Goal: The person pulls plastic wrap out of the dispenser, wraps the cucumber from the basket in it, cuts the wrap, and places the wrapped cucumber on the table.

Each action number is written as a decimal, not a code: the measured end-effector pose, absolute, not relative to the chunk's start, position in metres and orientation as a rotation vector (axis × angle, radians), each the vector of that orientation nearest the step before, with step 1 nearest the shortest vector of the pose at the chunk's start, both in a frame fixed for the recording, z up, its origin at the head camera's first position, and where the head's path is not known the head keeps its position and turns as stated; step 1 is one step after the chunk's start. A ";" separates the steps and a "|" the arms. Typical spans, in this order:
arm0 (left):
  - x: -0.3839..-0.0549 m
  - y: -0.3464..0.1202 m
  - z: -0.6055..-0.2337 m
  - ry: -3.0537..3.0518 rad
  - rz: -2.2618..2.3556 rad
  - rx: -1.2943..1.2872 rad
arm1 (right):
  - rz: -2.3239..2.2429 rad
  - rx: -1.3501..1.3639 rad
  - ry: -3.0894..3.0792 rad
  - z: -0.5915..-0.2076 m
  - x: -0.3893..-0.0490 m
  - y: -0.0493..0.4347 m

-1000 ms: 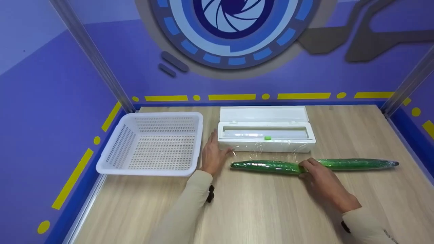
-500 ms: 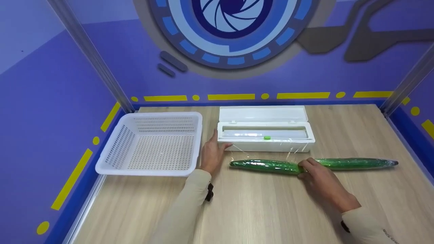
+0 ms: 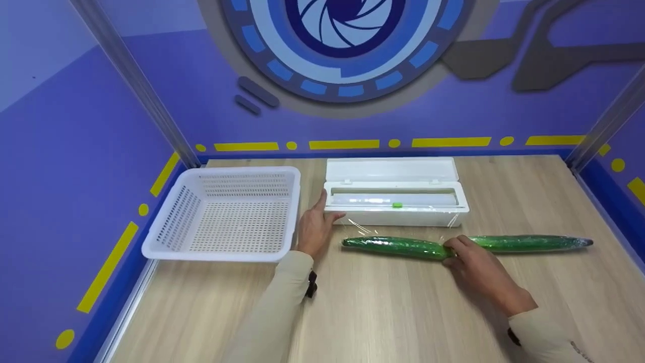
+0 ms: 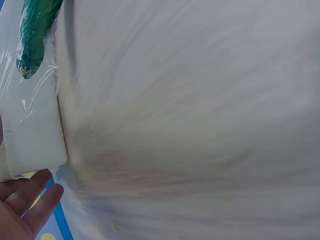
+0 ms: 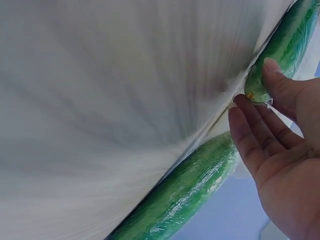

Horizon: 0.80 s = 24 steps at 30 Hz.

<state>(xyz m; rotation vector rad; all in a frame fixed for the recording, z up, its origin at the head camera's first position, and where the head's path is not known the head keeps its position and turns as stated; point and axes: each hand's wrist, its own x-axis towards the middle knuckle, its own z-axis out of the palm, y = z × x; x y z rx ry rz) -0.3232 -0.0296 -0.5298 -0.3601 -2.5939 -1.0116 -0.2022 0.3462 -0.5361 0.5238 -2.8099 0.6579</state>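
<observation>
Two long green cucumbers in clear film lie nearly end to end: the left cucumber (image 3: 395, 246) and the right cucumber (image 3: 534, 244). My right hand (image 3: 481, 267) pinches the left one's right end. In the right wrist view, the thumb lies on that cucumber (image 5: 287, 47) and the fingers reach into the gap between the two. Behind them stands a white cling film box (image 3: 398, 218), lid up, with a roll inside. Clear film stretches from its front to the left cucumber. My left hand (image 3: 313, 229) holds the box's left end, thumb on the front face and fingers along the side.
A white perforated basket (image 3: 221, 256) stands left of my left hand. A green slider (image 3: 397, 205) sits on the box's front edge. The wooden table (image 3: 383, 312) ends at blue printed walls (image 3: 171, 80) behind and on the left.
Both hands, the cucumbers and the box stay almost in place. The creases and glints in the film between box and left cucumber have shifted.
</observation>
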 end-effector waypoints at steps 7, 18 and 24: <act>-0.324 -0.030 -0.529 -2.629 -1.026 -0.350 | 0.651 0.458 -2.840 -0.531 -0.205 0.345; -0.323 -0.030 -0.522 -2.658 -1.003 -0.322 | 0.586 0.592 -2.574 -0.508 -0.236 0.325; -0.320 -0.033 -0.519 -2.695 -0.964 -0.321 | 0.625 0.648 -2.530 -0.494 -0.262 0.306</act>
